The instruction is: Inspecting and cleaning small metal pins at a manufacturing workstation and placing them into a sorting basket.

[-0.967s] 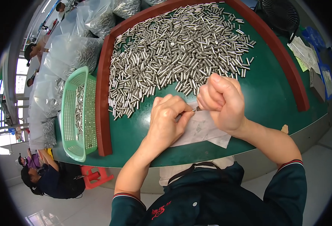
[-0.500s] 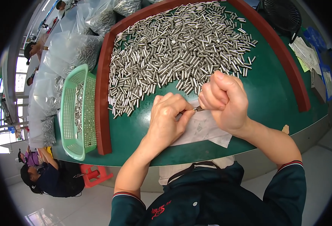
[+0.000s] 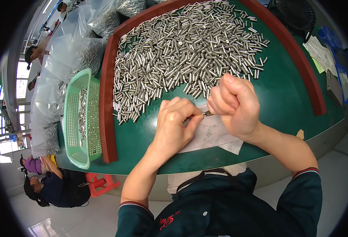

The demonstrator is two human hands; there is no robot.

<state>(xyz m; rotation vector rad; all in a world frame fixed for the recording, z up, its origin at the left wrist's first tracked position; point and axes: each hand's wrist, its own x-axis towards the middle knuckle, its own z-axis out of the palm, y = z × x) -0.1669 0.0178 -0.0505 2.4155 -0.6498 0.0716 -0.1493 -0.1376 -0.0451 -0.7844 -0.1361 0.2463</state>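
My left hand (image 3: pixel 174 122) pinches a small shiny metal pin, mostly hidden, between thumb and forefinger. Close to its right, my right hand (image 3: pixel 236 103) is closed in a fist with the thumb on top. A short dark metal tip (image 3: pixel 208 113) sticks out of that fist toward the left fingertips and seems to meet the pin; the rest of it is hidden in the fist. Below both hands a stained pale cloth (image 3: pixel 215 134) lies on the green tabletop (image 3: pixel 278 94). Beyond them spreads a large heap of short silver metal pins (image 3: pixel 186 51).
A red-brown raised border (image 3: pixel 109 98) frames the heap on its left, far and right sides. Left of it stands a green plastic basket (image 3: pixel 75 152) with metal pins inside. Bags of parts (image 3: pixel 77 55), a black fan (image 3: pixel 295 17), papers (image 3: pixel 320 53) and a red stool (image 3: pixel 103 183) surround the table.
Both hands keep nearly the same place and grip. The whole view has shifted very slightly; nothing is visibly taken up or let go.
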